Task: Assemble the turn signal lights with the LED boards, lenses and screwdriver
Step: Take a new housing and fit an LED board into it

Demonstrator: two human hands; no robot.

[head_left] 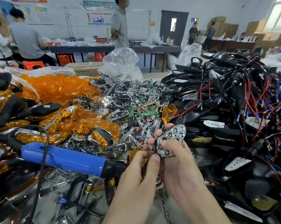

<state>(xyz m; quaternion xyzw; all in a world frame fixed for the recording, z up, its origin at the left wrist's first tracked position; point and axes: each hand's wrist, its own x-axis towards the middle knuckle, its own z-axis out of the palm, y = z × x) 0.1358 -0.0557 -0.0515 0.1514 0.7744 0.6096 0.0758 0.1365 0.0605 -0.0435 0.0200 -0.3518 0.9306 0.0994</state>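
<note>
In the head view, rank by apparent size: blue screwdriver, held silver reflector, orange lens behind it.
1. blue screwdriver
2. silver reflector
3. orange lens
Last two unsure: the reflector is nearer the camera.

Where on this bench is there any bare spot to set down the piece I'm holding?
Hardly any. A small dark bare patch lies right of the right hand, bordered by the black wired housings. A grey strip shows between the forearms, crossed by a chain. Left is crowded: blue screwdriver, chrome trims, orange lenses.

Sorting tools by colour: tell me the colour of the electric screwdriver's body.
Blue, with a black front end; the screwdriver shows best in the head view.
</note>
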